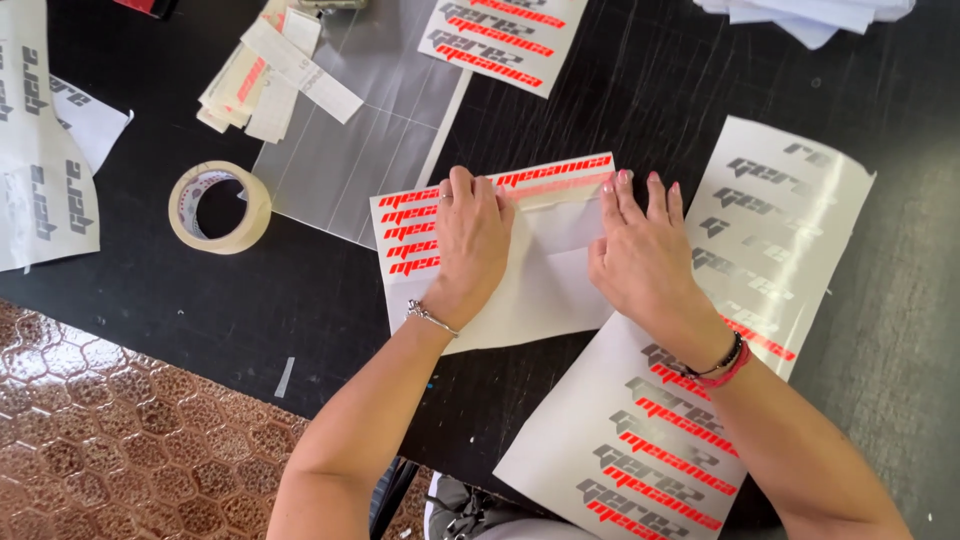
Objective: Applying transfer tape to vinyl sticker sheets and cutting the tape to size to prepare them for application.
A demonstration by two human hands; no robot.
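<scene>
A white sticker sheet (545,290) with rows of red lettering lies on the black table (200,300). A translucent film strip covers its middle. My left hand (470,240) presses flat on the left part of that sheet, fingers together over the red letters. My right hand (640,250) rests flat on the sheet's right edge, fingertips near the top red row. Neither hand grips anything.
A roll of clear tape (220,207) lies to the left. A long sheet of grey and red stickers (700,400) runs under my right forearm. Clear film (360,140), paper strips (270,70) and more sticker sheets (40,170) lie at the back and left.
</scene>
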